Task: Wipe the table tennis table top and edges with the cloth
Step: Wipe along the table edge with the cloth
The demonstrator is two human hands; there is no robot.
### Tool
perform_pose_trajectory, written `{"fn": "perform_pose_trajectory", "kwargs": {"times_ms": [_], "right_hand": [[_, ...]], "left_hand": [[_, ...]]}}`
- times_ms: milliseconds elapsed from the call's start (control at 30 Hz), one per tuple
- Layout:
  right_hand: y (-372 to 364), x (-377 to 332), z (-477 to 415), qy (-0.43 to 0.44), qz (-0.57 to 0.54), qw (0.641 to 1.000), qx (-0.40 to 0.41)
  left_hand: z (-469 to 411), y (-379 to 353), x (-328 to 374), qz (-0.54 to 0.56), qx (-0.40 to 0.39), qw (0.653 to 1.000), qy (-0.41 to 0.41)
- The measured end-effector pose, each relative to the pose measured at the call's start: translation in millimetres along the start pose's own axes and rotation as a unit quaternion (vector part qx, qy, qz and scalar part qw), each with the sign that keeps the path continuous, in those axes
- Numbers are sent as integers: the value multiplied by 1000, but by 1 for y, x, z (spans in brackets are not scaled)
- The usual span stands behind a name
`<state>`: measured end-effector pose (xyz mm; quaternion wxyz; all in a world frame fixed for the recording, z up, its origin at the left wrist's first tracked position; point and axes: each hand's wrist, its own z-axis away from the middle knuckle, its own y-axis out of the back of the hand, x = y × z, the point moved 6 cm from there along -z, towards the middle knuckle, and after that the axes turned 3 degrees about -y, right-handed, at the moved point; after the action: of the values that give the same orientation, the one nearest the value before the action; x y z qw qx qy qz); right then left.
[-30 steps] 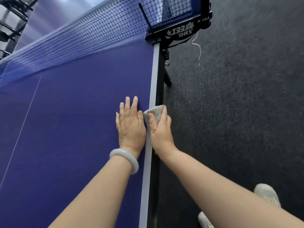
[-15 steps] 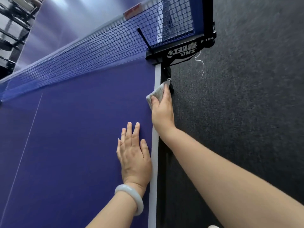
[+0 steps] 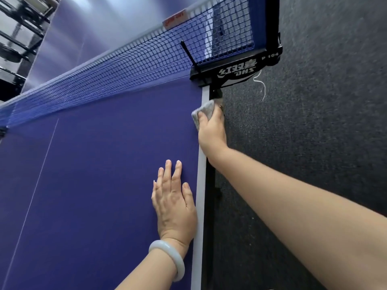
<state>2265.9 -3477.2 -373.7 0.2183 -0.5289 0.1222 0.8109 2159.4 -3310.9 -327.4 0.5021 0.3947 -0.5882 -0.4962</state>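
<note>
Cloth [image 3: 202, 113] in grip of right hand [image 3: 212, 131], now nearer net clamp [image 3: 234, 70]; left hand [image 3: 174, 204] flat

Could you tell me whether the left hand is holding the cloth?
No, the left hand lies flat on the table top; the right hand grips the cloth.

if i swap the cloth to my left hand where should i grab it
I'd pinch the bunched part of the cloth that sticks out past the thumb of the right hand, coming from the table-top side with the left hand. The right hand covers its outer side over the table edge, and the net clamp stands close ahead.
</note>
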Motion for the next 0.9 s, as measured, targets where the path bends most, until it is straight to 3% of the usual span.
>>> {"fn": "perform_pose_trajectory", "kwargs": {"times_ms": [133, 300, 567, 800, 900], "right_hand": [[0, 2, -2, -18, 37, 999, 21], [0, -29, -59, -166, 32, 985, 45], [-1, 0, -9, -78, 137, 988, 1], [6, -30, -60, -108, 130, 986, 12], [9, -24, -32, -44, 156, 987, -9]], "left_hand": [[0, -1, 0, -6, -1, 1000, 4], [1, -1, 1, -5, 3, 1000, 8], [0, -2, -1, -9, 5, 1000, 6], [0, -2, -1, -11, 3, 1000, 7], [1, -1, 0, -8, 2, 1000, 7]]}}
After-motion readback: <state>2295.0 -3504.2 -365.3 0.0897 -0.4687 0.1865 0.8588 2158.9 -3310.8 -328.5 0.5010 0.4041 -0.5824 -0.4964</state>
